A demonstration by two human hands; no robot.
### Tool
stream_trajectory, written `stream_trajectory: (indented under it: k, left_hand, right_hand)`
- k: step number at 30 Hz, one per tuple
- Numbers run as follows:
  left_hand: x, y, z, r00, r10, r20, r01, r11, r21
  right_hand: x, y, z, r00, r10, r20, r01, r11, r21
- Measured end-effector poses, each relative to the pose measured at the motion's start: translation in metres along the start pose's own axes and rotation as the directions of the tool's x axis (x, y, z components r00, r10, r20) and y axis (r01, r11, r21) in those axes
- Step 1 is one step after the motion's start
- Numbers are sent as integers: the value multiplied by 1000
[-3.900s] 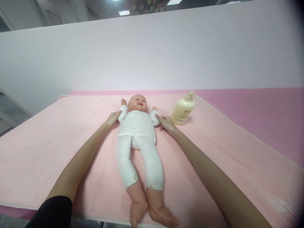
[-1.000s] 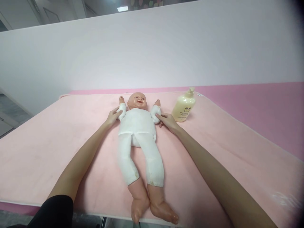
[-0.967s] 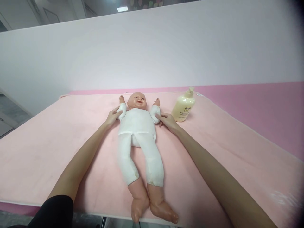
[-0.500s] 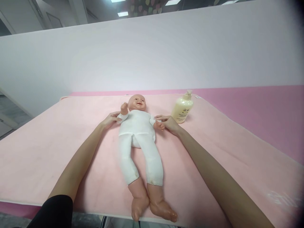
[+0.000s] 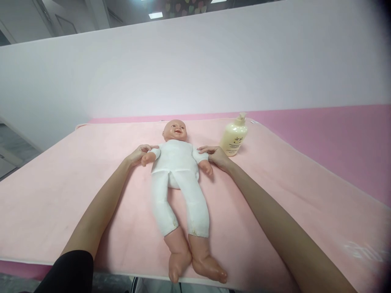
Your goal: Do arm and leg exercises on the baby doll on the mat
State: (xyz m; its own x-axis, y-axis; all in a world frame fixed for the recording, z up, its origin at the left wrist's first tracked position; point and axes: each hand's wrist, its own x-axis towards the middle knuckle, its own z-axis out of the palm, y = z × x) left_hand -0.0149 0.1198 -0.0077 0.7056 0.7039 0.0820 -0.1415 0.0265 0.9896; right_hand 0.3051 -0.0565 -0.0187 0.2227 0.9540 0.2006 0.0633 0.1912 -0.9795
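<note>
A baby doll with a white cloth body lies on its back, head away from me, feet near the front edge. My left hand is closed round the doll's arm on the left, with the fingers behind the white sleeve and partly hidden. On the other side my right hand grips the doll's right-side arm, fingertips resting on top of the sleeve. Both doll hands point down toward me. Just beyond my right hand stands a pale yellow pump bottle.
A pink towel covers the table under the doll. The pink table surface shows at the right. Behind it rises a white partition, and an opening to the floor lies at the far left.
The doll's left-side arm has swung from raised to lowered, its hand now pointing down and outward in my left hand. The other doll arm has turned slightly downward.
</note>
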Motion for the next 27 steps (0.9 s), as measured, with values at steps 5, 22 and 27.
stream_trajectory:
  k: [5,22,27]
  left_hand:
    - [-2,3,8,999,32,4,-32,999,3]
    - [21,-8,26,927,-5,-376,39,996,83]
    - [15,-6,25,950,41,-310,-14,996,86]
  right_hand:
    - [-3,-7,5,996,86,22,-84,995,-59]
    - [15,4,17,988,43,-148,-88,944,-316]
    - [11,2,11,991,99,-89,-115,975,-188]
